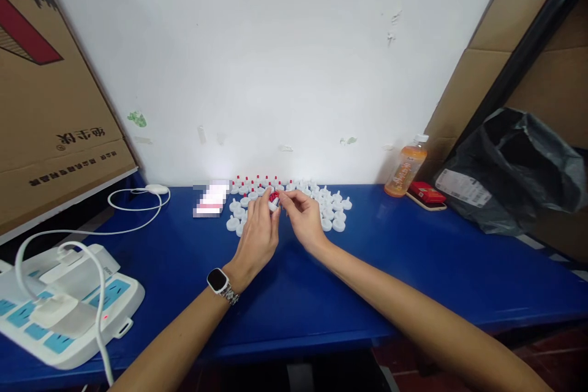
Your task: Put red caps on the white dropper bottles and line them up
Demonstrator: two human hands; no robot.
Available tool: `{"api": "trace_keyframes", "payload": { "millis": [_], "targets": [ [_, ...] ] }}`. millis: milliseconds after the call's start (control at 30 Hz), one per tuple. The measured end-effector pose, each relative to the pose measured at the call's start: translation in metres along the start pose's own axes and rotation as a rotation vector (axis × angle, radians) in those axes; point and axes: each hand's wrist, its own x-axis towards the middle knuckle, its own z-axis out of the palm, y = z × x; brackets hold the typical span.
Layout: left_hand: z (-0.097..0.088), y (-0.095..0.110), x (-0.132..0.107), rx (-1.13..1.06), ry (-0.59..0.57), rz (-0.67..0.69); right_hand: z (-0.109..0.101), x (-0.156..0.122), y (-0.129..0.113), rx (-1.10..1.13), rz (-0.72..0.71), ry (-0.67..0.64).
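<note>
Two hands meet over lots of little white caps point(333, 211) in the middle of the picture.
The left hand point(258, 239) pinches small red pieces point(274, 196); the right hand point(303, 215) pinches one white cap point(274, 206) beside them. Hold steady, push straight, stay low over the blue table point(413, 263).

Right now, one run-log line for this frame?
left hand: holds red pieces | right hand: pinching there | white caps: clustered | blue table
</note>
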Motion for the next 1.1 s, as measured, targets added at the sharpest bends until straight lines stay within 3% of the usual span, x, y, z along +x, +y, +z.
{"api": "trace_keyframes", "payload": {
  "millis": [233,367,433,600,733,867,1100],
  "targets": [
    [-0.002,0.001,0.001,-0.040,-0.012,-0.010,-0.002,0.004,-0.003,0.033,0.023,-0.049],
    [-0.004,-0.003,0.004,-0.049,-0.082,-0.015,-0.019,0.027,-0.002,0.016,0.104,-0.244],
    [-0.005,-0.006,0.005,-0.038,-0.083,-0.035,-0.030,0.049,0.002,-0.089,0.120,-0.335],
    [-0.006,-0.012,0.004,0.010,-0.070,-0.058,-0.051,0.118,0.022,-0.651,-0.112,-0.148],
    [-0.006,-0.014,0.004,0.023,-0.119,-0.036,-0.046,0.156,0.041,-1.080,-0.095,-0.219],
    [-0.009,-0.014,0.005,0.028,-0.137,-0.034,-0.031,0.171,0.053,-1.322,-0.067,-0.339],
    [-0.012,-0.014,0.006,0.016,-0.149,-0.049,-0.018,0.176,0.058,-1.414,-0.036,-0.415]
  ]
}}
